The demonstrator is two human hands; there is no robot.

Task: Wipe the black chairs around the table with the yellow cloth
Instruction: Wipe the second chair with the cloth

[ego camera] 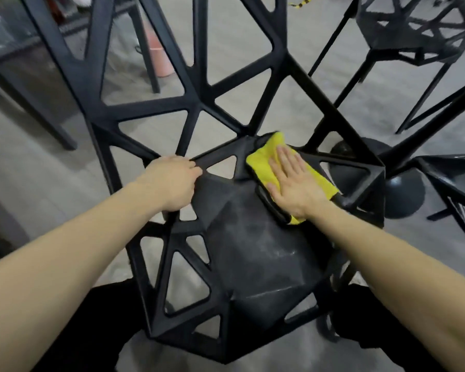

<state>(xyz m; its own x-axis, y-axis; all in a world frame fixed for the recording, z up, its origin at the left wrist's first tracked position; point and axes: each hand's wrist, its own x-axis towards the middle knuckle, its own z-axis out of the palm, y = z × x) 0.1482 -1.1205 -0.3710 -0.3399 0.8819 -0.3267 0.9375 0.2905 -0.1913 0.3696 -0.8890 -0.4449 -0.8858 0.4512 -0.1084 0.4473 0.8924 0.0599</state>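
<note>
You are leaning over the black chair (255, 253), which is filling most of the view, its solid seat panel lying between your forearms and its open lattice back rising away from you. Another black chair (414, 30) is standing well apart at the upper right, and part of a third chair (451, 181) is showing at the right edge, near a rounded dark base (403, 189) sitting on the grey floor (253, 30). Your left hand (172, 183) is clenching around a strut of the frame at the seat's far left edge, fingers curled over it. Your right hand (293, 181) is lying flat with straight fingers, pressing down on the yellow cloth (263, 165). The cloth is lying under that palm at the seat's far right edge, sticking out beyond the fingertips and past the wrist.
</note>
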